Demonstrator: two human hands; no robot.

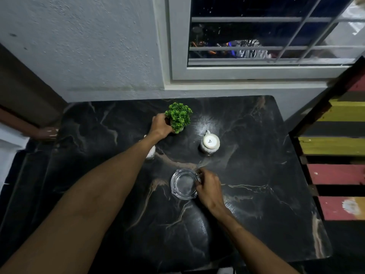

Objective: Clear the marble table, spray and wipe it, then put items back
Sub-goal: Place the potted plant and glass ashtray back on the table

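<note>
A black marble table [256, 194] with pale veins fills the lower view. My left hand [161, 125] grips the pot of a small green plant [179, 116] near the table's far middle. My right hand [209, 186] holds the right rim of a clear glass ashtray [183, 183] at the table's centre. A white upside-down cup [209, 143] stands to the right of the plant. Another white object [151, 153] is mostly hidden under my left forearm.
A grey wall and a barred window [256, 46] rise behind the table. A striped wooden pallet-like piece [335, 147] in yellow, red and black stands at the right edge. A brown furniture piece [29, 123] sits at the left.
</note>
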